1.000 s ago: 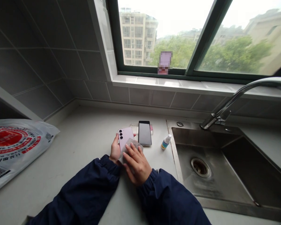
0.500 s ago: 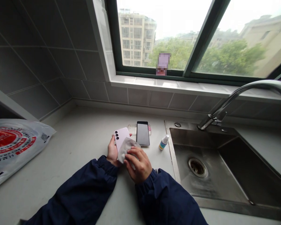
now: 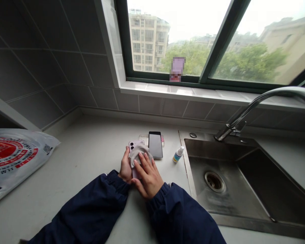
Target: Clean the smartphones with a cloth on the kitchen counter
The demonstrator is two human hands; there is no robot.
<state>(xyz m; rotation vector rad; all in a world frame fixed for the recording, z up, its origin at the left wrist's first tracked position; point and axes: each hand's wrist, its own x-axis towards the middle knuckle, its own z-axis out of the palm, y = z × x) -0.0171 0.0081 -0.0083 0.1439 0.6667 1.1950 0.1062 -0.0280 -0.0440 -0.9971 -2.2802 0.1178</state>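
Observation:
My left hand (image 3: 125, 167) grips a pale pink smartphone (image 3: 135, 174) by its edge, its back and camera lenses facing up. Across the phone's back lies a grey cloth (image 3: 138, 153), pressed down by the extended fingers of my right hand (image 3: 150, 178). The cloth covers the middle of the phone and part of its lenses. Just beyond, a second phone (image 3: 155, 145) with a black top edge and a grey face rests partly on a clear phone case (image 3: 143, 137). To its right stands a small white spray bottle (image 3: 178, 155) with a blue and yellow label.
A stainless steel sink (image 3: 234, 189) with a curved faucet (image 3: 259, 100) takes up the right side. On the left of the white counter (image 3: 76, 145) lies a plastic bag (image 3: 20, 159) with red print. A tiled wall and a window (image 3: 167, 37) are behind.
My right hand has flattened and pressed the cloth onto the phone's back, nearer the lenses. The phone has shifted slightly right and the left fingers have moved along its edge.

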